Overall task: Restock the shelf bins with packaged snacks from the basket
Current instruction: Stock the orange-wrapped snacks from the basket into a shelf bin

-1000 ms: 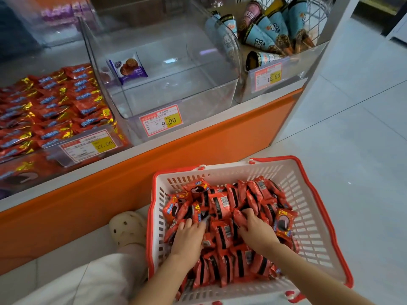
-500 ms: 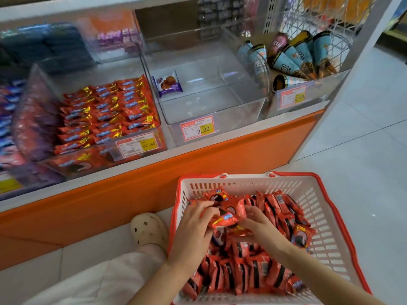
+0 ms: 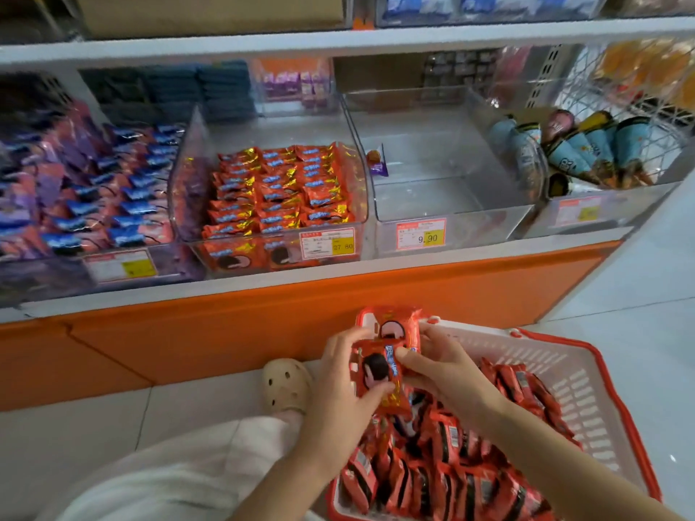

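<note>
Gripping glossy red snack packets (image 3: pixel 380 366), stacked for shelving, between left hand (image 3: pixel 336 377) and right hand (image 3: pixel 442 366) over red-rimmed white plastic basket (image 3: pixel 601 389)

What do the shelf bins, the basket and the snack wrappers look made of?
Shelf bins: clear rigid plastic, likely acrylic; contents show through the walls. Basket: matte white moulded plastic, slotted walls, red rim. Snack wrappers: glossy, crinkled film, probably foil-lined.

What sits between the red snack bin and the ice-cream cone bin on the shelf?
Head view: a clear bin holding one purple packet at its left wall.
</note>
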